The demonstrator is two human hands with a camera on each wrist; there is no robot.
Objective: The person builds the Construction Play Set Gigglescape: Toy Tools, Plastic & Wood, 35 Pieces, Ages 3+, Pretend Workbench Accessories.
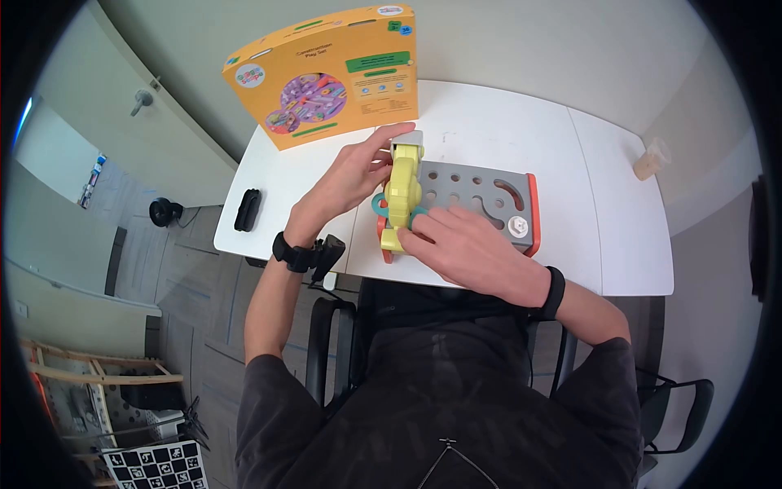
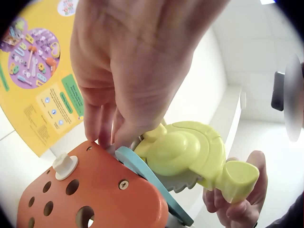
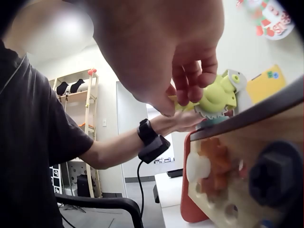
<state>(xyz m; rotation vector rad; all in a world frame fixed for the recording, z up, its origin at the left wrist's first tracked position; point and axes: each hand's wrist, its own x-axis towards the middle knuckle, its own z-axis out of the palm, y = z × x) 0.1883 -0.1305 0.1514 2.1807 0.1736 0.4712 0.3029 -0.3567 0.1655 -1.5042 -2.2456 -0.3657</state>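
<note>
A yellow-green toy saw [image 1: 403,186] with a grey toothed blade stands over the left end of a grey-topped toy workbench [image 1: 468,189]. My left hand [image 1: 346,179] grips its far part, a finger reaching the grey end; some fingertips are hidden. In the left wrist view that hand [image 2: 135,61] comes down beside the orange side panel [image 2: 114,183] and a teal strip [image 2: 152,183], which lies along the blade of the saw [image 2: 183,152]. My right hand [image 1: 481,253] holds the near handle, thumb and fingers round it, as the left wrist view also shows.
An orange-yellow play-set box [image 1: 326,77] stands at the back left. A black case [image 1: 248,210] lies on the white table's left side, and a clear cup [image 1: 652,159] is at the far right. Under the bench top, the right wrist view shows an orange gear [image 3: 214,164] and a dark blue nut [image 3: 275,175].
</note>
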